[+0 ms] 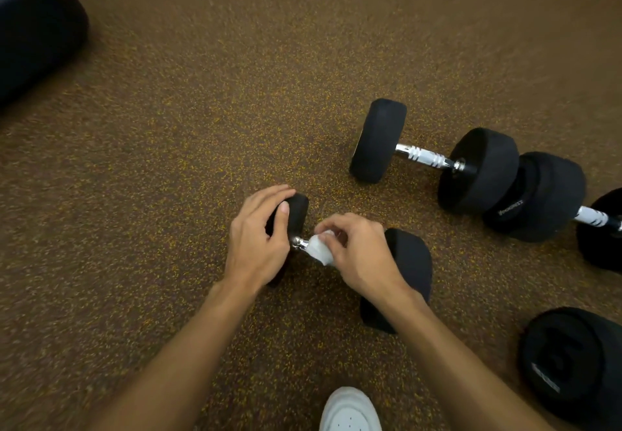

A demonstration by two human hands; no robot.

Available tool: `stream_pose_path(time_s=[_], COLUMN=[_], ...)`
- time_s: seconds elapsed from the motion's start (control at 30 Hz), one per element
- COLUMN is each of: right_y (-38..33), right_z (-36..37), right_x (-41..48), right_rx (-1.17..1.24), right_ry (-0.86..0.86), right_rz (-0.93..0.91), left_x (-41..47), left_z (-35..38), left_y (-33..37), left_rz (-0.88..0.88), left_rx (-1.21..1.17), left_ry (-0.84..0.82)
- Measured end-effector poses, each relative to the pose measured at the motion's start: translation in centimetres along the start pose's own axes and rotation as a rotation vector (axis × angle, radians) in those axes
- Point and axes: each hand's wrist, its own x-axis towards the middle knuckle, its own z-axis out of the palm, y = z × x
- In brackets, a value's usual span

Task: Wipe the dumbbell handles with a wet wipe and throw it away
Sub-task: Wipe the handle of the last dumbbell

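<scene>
**A:** Hands first. What is each one doing?

**B:** The left hand [259, 242] grips the head [298, 208] at the left end of the near dumbbell [410, 262], fingers over the top and thumb on its face, bracing it on the floor [202, 127]. The right hand [360, 252] pinches the wipe [319, 249], which is bunched round the handle [298, 243] close to that head. Only a stub of chrome shows between wipe and head.

**A:** So which step is this?

**B:** I'd say wiping the first handle, at its left end. The second dumbbell [424, 156] and third dumbbell [538, 195] lie off to the right with bare handles, so most of the job looks undone.

**A:** What does the next move call for?

**B:** Probably a drag or twist of the wipe along the bar toward the right head, with the left hand holding so the weight doesn't roll. Then a reach right to the next handle.

**A:** Anything crowding that?

**B:** The bar is short, and the heads box the fingers in at both ends. The second and third dumbbells touch head to head, so their handles are reachable only from above. A fourth dumbbell [572, 363] lies near the right forearm, and a shoe [350, 410] is just below the arms.

**A:** And open room?

**B:** Bare floor spreads to the left and ahead, up to a dark bulk [33, 26] in the far left corner. I can't see a bin anywhere.
</scene>
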Motion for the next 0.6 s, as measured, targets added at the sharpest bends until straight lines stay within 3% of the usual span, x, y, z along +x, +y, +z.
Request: stream_pose_path(time_s=[0.23,0.43,0.6], right_y=[0.1,0.5,1.1], right_z=[4.3,6.5,8.0], right_x=[0.6,0.3,-1.5], right_rx=[0.052,-0.188,-0.273], right_ry=[0.136,0.375,0.397], right_rz=[0.049,-0.044,-0.049], left_x=[-0.3,-0.5,-0.2], left_z=[0.6,1.1,1.2], left_y=[-0.9,-1.2,-1.4], left_rz=[0.083,0.121,0.132], left_rx=[-0.024,-0.007,0.021], left_ry=[0.094,0.154,0.164])
